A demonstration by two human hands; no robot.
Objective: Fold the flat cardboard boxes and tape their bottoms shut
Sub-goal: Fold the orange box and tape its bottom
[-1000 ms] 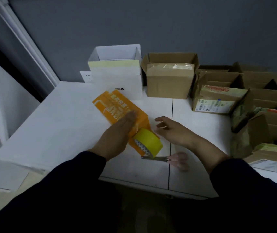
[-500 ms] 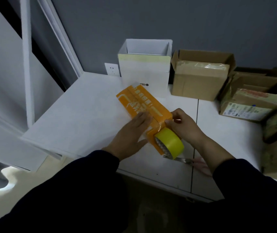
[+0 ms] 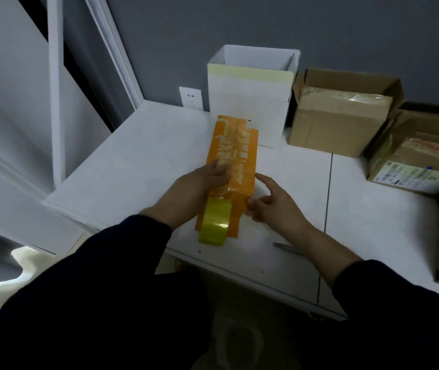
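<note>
Orange box [image 3: 233, 161]: is lying on the white table [image 3: 133, 169], its long side running near to far, in front of the person.
Yellow tape roll [image 3: 216, 222]: is standing on edge at the box's near end, touching it.
Left hand [image 3: 197, 188]: is pressing down on the box's top from the left, with the fingers straight and held together.
Right hand [image 3: 271, 206]: is reaching in from the right. The index finger is stretched out and touching the box's right edge, the other fingers are curling loosely and holding nothing, and the thumb is close to the near corner.
Scissors [image 3: 286, 247]: are lying near the table's near edge, partly hidden under the right forearm.
Far side: a white open box [image 3: 250, 102] is standing just beyond the orange one, with a brown cardboard box [image 3: 341, 121] beside it on the right.
</note>
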